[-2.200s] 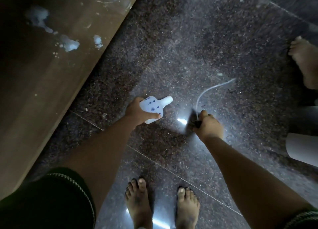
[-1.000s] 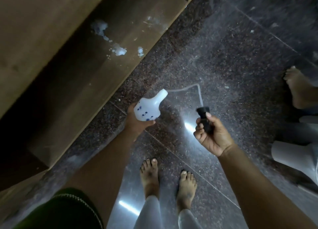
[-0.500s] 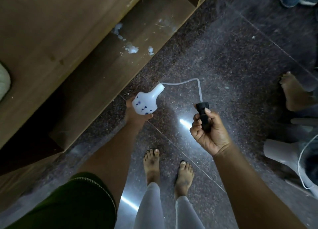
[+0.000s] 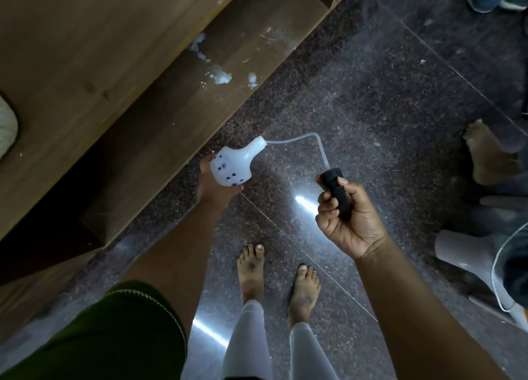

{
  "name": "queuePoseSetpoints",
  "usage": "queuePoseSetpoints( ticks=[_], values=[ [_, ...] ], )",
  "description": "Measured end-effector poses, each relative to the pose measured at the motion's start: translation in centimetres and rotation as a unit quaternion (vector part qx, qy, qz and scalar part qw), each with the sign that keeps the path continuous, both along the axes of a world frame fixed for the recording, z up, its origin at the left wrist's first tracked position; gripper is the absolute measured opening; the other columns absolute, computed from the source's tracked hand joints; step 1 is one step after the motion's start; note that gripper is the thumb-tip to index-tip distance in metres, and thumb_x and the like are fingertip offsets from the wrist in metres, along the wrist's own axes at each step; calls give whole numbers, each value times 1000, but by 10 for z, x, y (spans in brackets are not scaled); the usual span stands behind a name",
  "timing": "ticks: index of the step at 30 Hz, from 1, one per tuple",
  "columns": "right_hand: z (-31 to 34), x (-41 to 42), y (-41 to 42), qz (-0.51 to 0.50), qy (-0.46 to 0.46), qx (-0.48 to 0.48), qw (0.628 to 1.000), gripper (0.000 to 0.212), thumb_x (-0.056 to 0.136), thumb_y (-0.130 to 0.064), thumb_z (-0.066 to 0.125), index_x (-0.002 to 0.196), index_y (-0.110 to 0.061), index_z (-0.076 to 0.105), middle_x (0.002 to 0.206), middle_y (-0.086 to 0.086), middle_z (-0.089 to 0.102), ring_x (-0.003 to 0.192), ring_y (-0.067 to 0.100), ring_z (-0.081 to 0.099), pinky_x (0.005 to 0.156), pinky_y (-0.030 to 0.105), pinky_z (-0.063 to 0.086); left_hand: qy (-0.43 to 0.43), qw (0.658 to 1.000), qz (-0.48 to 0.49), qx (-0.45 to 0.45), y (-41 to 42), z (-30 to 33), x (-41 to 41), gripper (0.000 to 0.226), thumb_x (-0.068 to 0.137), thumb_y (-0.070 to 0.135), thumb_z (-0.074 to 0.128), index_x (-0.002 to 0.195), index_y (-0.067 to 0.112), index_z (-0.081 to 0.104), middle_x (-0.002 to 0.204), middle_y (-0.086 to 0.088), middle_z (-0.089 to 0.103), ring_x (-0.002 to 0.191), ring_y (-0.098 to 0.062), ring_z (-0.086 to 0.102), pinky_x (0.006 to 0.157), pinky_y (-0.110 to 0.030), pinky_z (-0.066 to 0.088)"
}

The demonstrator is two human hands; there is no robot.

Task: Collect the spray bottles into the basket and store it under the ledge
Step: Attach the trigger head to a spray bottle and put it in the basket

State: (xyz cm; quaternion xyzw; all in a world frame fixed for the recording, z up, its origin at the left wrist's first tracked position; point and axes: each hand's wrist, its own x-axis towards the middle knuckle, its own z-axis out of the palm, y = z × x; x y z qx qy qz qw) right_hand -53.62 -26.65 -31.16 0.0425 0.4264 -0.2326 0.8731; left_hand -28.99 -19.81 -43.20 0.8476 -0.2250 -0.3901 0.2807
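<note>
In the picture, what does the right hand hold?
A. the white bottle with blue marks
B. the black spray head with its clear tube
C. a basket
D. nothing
B: the right hand is closed around the black spray head, whose clear tube runs to the neck of the white bottle that the left hand holds.

The left hand point(image 4: 213, 189) lies mostly behind the white bottle point(image 4: 232, 165), its fingers unseen. Right of the bottle, the lower part of the black spray head point(image 4: 335, 189) is buried in the closed right hand point(image 4: 350, 222). Far left of the bottle, a pale object point(image 4: 7, 125) on the wooden ledge point(image 4: 85, 51) is cut by the frame edge, unidentifiable. Far right, a grey object point(image 4: 468, 254) and a bystander's foot point(image 4: 485, 154) are partly cropped.
</note>
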Motion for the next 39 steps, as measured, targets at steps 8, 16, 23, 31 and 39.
queuePoseSetpoints(
  ticks=[8, 16, 23, 31, 39],
  values=[
    [0, 16, -29, -37, 147, 18, 988, 24, 77, -24, 72, 97, -13, 63, 84, 3, 62, 51, 3, 62, 42, 7, 47, 28, 991, -123, -37, 0, -1, 3, 97, 56, -7, 85, 136, -2, 31, 136, -16, 45, 122, -18, 45, 103, -32, 41],
    [-3, 22, -51, -44, 221, -74, 972, 33, 78, -39, 70, 94, -10, 68, 95, 4, 68, 69, 5, 64, 65, 10, 55, 39, 993, -104, -48, -2, -2, -6, 100, 51, 10, 90, 135, 9, 35, 131, -6, 50, 114, -16, 54, 94, -25, 51],
    [-9, 27, -78, 84, 459, -161, 870, 63, 63, -64, 73, 95, -10, 62, 89, 0, 66, 72, 13, 61, 71, 27, 45, 56, 993, -67, -86, -1, -9, -11, 99, 49, -1, 90, 134, 5, 39, 134, -15, 49, 116, -19, 55, 93, -30, 51],
    [-12, 18, -94, 231, 599, -377, 667, 45, 91, -49, 50, 83, -10, 71, 76, 12, 69, 69, 23, 65, 64, 32, 53, 152, 983, -64, -75, 6, -6, -17, 99, 52, -8, 87, 135, 12, 36, 138, -12, 46, 120, -23, 54, 96, -49, 51],
    [-23, -2, -103, 299, 502, -406, 703, 26, 93, -30, 56, 99, -6, 64, 87, 10, 70, 65, 14, 65, 59, 27, 53, 184, 980, -32, -64, 5, 0, -9, 92, 59, -14, 81, 134, 10, 34, 129, -5, 49, 110, -18, 55, 92, -37, 52]
  ],
)
